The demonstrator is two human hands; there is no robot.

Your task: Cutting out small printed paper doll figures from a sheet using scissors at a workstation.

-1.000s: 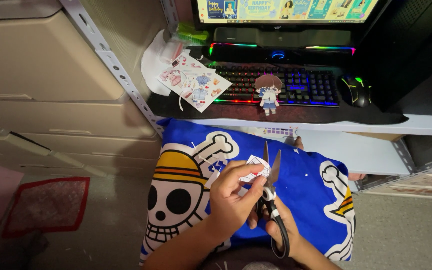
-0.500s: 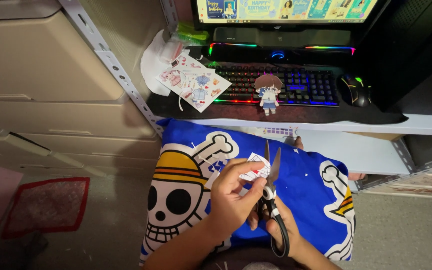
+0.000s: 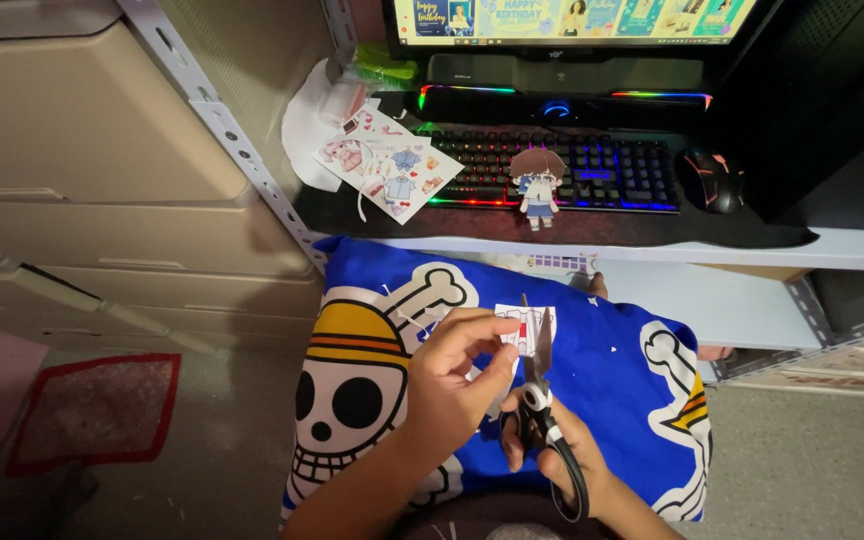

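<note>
Far left: red-bordered mat (image 3: 97,408) on floor, beige drawer fronts (image 3: 102,160) above, perforated metal shelf upright (image 3: 227,140) slanting across.

Left-centre, on dark desk mat (image 3: 592,228): printed sheet of small clothing cut-outs (image 3: 389,172), lying flat, partly over a white paper scrap (image 3: 304,125). Just right of sheet: backlit keyboard (image 3: 562,170), rainbow edge glowing. Paper doll figure (image 3: 537,185) standing upright at keyboard's front edge, touching or overlapping it. Dark mouse (image 3: 712,180) right of keyboard, apart from it. Monitor (image 3: 572,18) along top edge.

Below shelf: blue cushion (image 3: 612,380) with skull-and-straw-hat print, spread across lap.

Left hand (image 3: 457,385) over cushion centre, thumb and fingers pinched together on lower left edge of small paper cut-out (image 3: 524,328). Cut-out white with red and blue print, held just above cushion, roughly level, upper centre of blue area.

Scissors (image 3: 542,420), black handles, blades pointing up toward shelf. Blades slightly parted, lying across right part of cut-out. Which side of paper each blade lies on: cannot tell.

Right hand (image 3: 562,460) immediately right of left hand, touching it near wrist, fingers closed through scissor handles. Lower loop protruding below palm.

Right edge: second skull print on cushion corner, grey floor beyond.
</note>
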